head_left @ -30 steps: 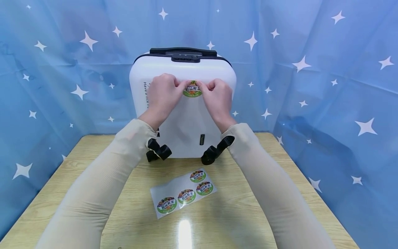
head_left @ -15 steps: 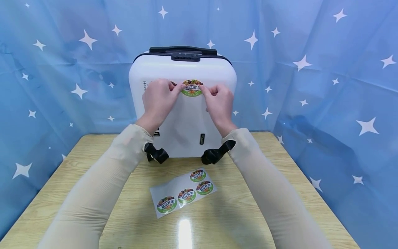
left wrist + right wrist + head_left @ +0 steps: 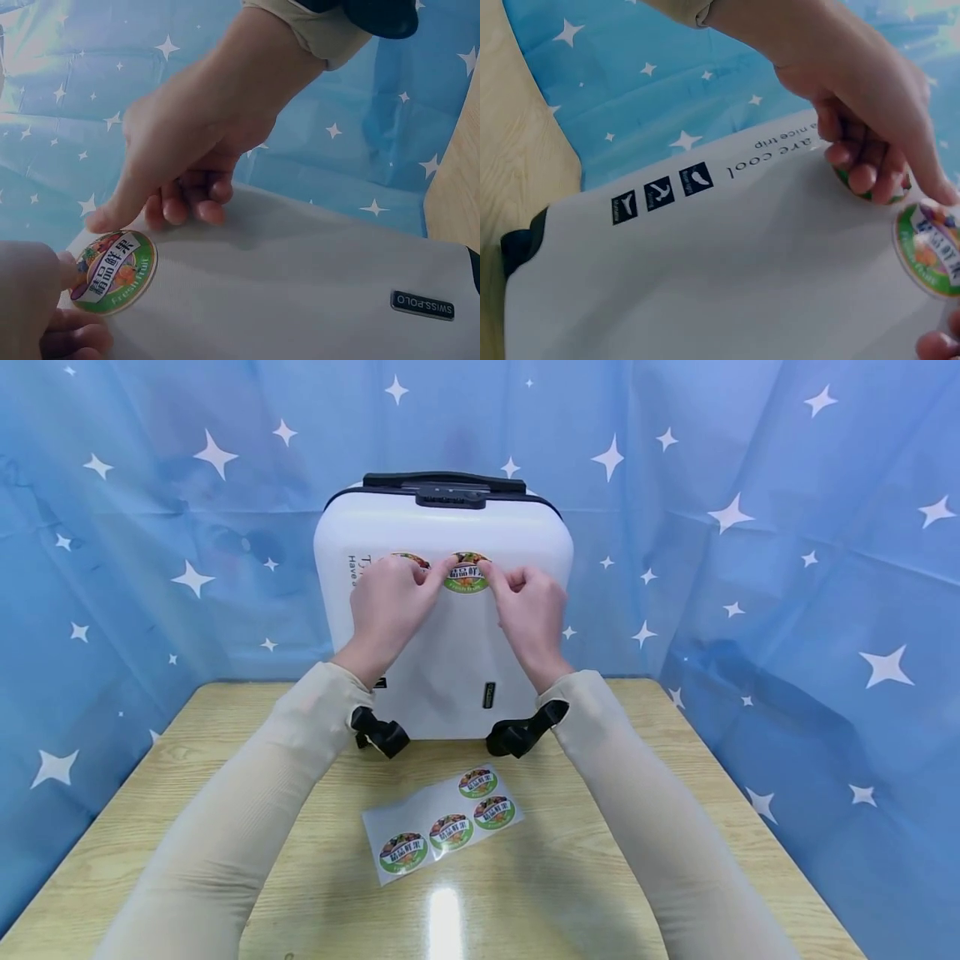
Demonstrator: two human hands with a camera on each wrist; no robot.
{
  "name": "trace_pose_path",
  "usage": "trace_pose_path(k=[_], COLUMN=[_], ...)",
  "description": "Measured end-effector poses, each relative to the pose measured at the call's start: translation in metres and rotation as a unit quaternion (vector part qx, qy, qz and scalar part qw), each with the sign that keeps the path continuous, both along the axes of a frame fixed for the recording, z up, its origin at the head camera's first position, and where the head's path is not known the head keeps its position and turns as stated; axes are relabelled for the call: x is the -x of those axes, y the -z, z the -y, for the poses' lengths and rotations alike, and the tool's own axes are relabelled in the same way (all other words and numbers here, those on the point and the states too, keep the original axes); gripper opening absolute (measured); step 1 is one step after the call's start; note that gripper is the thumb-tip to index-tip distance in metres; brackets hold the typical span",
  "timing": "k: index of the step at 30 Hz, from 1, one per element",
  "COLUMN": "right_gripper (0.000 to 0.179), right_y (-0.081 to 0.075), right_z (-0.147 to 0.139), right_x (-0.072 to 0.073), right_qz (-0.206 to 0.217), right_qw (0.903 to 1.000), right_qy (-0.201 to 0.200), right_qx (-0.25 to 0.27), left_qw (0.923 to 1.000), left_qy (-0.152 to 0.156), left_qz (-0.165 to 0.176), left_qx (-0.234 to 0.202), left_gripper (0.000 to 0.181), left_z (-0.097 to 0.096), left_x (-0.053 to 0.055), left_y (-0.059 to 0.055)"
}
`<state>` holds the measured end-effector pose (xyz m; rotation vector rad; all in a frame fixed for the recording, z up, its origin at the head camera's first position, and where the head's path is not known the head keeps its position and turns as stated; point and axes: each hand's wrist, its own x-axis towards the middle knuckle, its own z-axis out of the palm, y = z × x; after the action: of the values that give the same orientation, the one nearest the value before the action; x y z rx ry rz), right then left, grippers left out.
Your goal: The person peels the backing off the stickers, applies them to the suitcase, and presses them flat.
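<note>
A round fruit sticker (image 3: pixel 467 578) lies on the front of an upright white suitcase (image 3: pixel 442 652). My left hand (image 3: pixel 386 610) presses the thumb near the sticker's upper left edge, other fingers bent loosely beneath. On the opposite side, the thumb of my right hand (image 3: pixel 534 610) touches the upper right edge. The left wrist view shows the right hand (image 3: pixel 195 135) beyond the sticker (image 3: pixel 116 274), with the thumb at its rim. A second sticker (image 3: pixel 410 559) sits on the suitcase, partly hidden behind the left hand; the right wrist view shows the left hand (image 3: pixel 862 82) over it.
On the wooden table (image 3: pixel 585 827), in front of the suitcase, lies a sheet of stickers (image 3: pixel 408 814) with several fruit stickers on it. A black handle (image 3: pixel 444 482) tops the suitcase. Behind hangs a blue curtain (image 3: pixel 225 552) with white stars.
Both thumbs have moved outward from the sticker's top, then the left thumb back onto its upper left edge. The hands sit slightly lower. The sticker stays in place on the suitcase.
</note>
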<state>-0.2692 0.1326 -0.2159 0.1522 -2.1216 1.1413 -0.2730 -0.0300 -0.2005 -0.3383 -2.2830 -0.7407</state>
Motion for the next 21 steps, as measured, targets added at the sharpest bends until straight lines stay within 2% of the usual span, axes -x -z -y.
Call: trace_pose_path(k=[4,9,16,21], right_gripper=[0.052,0.053,0.053,0.053], right_y=[-0.007,-0.009,-0.003,0.004], right_z=[0.004,0.006,0.005,0.003], right_x=[0.002,0.003,0.002,0.002], right_qz=[0.009,0.019,0.015,0.02], right_qw=[0.9997,0.9989,0.9987,0.9985], right_qy=[0.006,0.016,0.0,-0.01], right_qx=[-0.024,-0.04,-0.049,-0.05], left_qw=[1.0,0.9999,0.9976,0.9966], left_qy=[0.001,0.003,-0.011,-0.012], left_qz=[-0.004,0.001,-0.009,-0.023], left_qx=[0.006,0.015,0.068,0.078], left_gripper=[0.063,0.056,0.048,0.044], left_z=[-0.005,-0.009,-0.011,-0.011], left_x=[0.002,0.003,0.001,0.001], left_y=[-0.003,-0.005,-0.003,0.003])
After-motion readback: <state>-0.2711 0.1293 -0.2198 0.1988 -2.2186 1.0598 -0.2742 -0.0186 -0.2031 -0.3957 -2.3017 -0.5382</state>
